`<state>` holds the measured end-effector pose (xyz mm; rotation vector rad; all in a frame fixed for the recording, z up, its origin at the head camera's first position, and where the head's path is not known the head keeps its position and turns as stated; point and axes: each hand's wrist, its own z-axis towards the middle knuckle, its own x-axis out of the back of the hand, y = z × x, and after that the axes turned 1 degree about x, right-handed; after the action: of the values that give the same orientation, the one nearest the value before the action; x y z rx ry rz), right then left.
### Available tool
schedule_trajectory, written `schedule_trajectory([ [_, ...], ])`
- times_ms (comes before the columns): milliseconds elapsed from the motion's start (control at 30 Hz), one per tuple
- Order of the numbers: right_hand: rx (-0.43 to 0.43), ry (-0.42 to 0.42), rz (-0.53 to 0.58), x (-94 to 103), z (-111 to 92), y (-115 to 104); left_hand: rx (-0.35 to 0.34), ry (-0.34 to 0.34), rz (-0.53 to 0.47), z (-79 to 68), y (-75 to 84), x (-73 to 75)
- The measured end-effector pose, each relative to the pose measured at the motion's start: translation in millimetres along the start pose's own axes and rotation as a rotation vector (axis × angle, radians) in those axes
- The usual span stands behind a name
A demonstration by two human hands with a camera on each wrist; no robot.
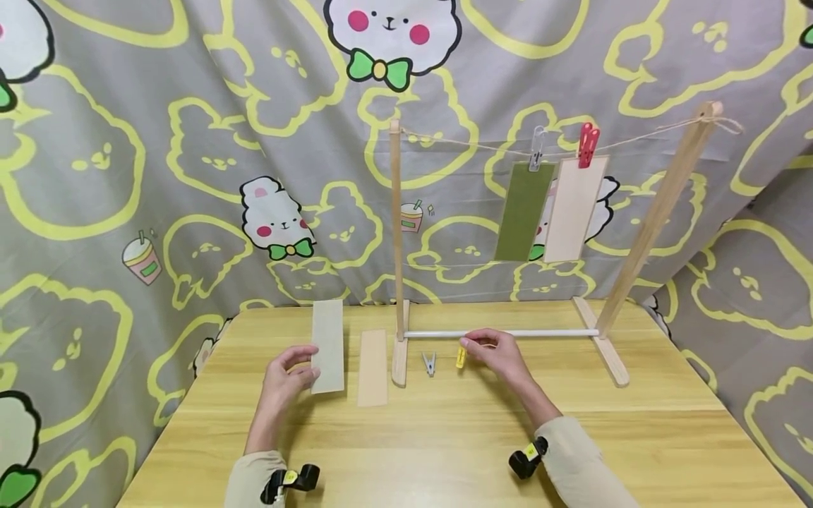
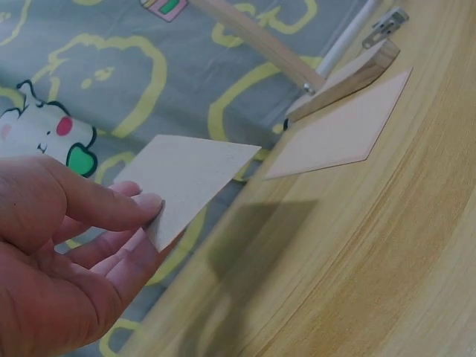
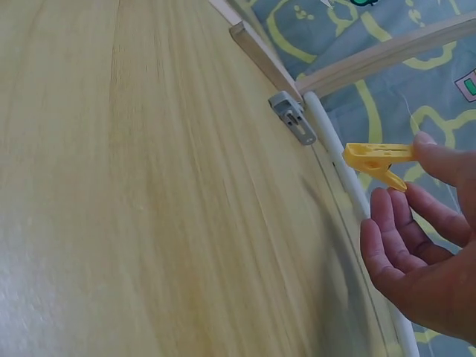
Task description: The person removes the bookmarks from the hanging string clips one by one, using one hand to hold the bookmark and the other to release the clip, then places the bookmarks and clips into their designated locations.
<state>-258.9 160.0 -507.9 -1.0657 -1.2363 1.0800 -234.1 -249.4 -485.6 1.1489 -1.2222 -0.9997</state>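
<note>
My left hand (image 1: 291, 372) pinches a light grey rectangular card (image 1: 327, 346) by its left edge between thumb and fingers. The card is raised off the table, and its shadow falls on the wood in the left wrist view. Between the thumb and fingertips of my right hand (image 1: 498, 351) is a yellow clothespin (image 3: 378, 158), held above the table near the white rod. A grey clothespin (image 1: 429, 364) lies on the table left of it. Beside the rack's left foot lies a beige card (image 1: 372, 368).
A wooden rack with a left post (image 1: 396, 233), right post (image 1: 660, 219) and white rod (image 1: 540, 333) stands at the back. From its twine (image 1: 470, 144) hang a green card (image 1: 522, 215) under a clear clothespin (image 1: 537, 149) and a cream card (image 1: 574, 212) under a red clothespin (image 1: 588, 145).
</note>
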Motion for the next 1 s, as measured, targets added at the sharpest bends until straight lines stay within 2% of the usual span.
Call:
schedule_trajectory([
  [267,-0.018,0.01,-0.078,-2.8,6,0,0.054,-0.004,0.014,2.0,0.3,-0.5],
  [633,-0.061,0.042,-0.139,-3.4,9,7,0.074,-0.028,0.035,-0.3,-3.3,-3.7],
  [1000,-0.07,0.018,-0.215,-7.6,16,9,0.117,-0.069,0.067,-1.1,-7.3,-5.9],
])
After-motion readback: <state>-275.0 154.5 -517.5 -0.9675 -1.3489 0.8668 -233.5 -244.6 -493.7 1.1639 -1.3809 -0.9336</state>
